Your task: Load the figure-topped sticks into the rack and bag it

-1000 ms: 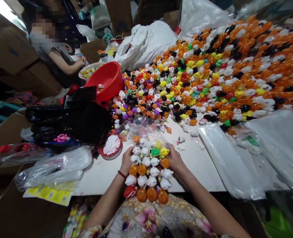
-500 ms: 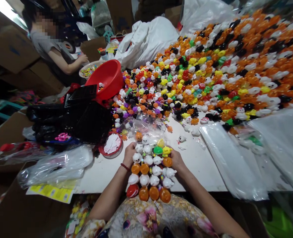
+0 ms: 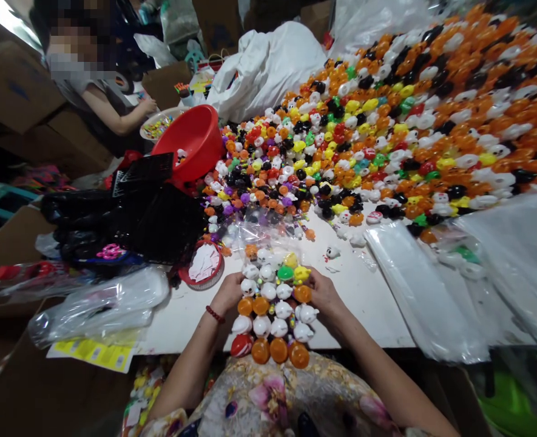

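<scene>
Upright in front of my chest is a clear plastic bag of small toys [image 3: 269,291], packed in rows of white, orange, yellow, green and red pieces. My left hand [image 3: 228,294] is closed at its left edge, its fingertips partly hidden by the bag. On the opposite edge my right hand [image 3: 326,297] grips the bag near an orange piece, fingers mostly out of sight behind it. The loose upper end of the bag lies toward the toy heap [image 3: 368,139]. A white ghost-like toy [image 3: 332,252] rests on the white table [image 3: 363,303] beyond my right hand.
Left of the bag stands a red basket with paper slips [image 3: 204,267]. Behind it are black plastic trays [image 3: 159,224] and a red basin [image 3: 190,142]. Stacks of clear bags [image 3: 423,291] lie on the right. Another person [image 3: 108,109] works at the far left.
My left hand has shifted slightly left and down along the bag's edge. My right hand stays at its side. The view has moved a little, and the person at far left leans slightly differently.
</scene>
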Demonstrator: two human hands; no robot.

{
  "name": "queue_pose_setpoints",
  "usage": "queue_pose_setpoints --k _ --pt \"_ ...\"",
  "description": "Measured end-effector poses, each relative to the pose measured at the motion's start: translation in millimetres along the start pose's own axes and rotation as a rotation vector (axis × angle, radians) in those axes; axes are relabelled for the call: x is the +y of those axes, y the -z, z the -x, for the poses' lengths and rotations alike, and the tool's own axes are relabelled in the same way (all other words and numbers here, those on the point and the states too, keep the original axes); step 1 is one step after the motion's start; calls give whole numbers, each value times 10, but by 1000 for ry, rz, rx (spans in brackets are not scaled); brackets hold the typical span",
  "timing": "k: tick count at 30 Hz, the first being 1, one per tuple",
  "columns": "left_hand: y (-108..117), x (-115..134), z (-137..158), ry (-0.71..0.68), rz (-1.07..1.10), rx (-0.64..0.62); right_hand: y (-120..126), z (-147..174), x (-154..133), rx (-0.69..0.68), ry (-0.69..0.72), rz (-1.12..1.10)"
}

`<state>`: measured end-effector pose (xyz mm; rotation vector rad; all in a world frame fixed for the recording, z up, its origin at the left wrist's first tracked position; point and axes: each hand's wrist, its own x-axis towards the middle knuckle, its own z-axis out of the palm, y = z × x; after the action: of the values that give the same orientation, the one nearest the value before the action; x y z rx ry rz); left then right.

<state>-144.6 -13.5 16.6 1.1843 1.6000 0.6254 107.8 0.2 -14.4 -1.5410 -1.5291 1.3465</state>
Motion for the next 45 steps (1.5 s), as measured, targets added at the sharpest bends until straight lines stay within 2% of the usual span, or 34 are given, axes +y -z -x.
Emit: queue_pose_setpoints --k 5,10,13,17,22,27,33,39,42,45 --pt "57 -73 120 30 -135 -11 75 6 102 126 110 241" --pt "60 -4 67 -176 -274 352 51 -107 25 329 305 233" --pt "42 68 11 -338 -252 427 67 -175 -99 385 370 212" --pt "49 112 -39 -443 -257 378 137 -207 -292 358 433 182" --pt "110 97 -39 -566 -206 374 231 -179 -448 244 367 70" --pt "208 101 -16 -658 -152 201 308 -92 -453 186 374 42" --pt "284 119 -31 -658 -29 6 360 68 -428 144 458 162" --pt "277 192 -90 -677 7 -36 376 152 -426 150 567 266" --pt "297 245 -103 -680 -38 -78 377 188 -443 172 677 326" --pt "310 264 -83 -711 -101 -64 370 250 -462 186 744 426"
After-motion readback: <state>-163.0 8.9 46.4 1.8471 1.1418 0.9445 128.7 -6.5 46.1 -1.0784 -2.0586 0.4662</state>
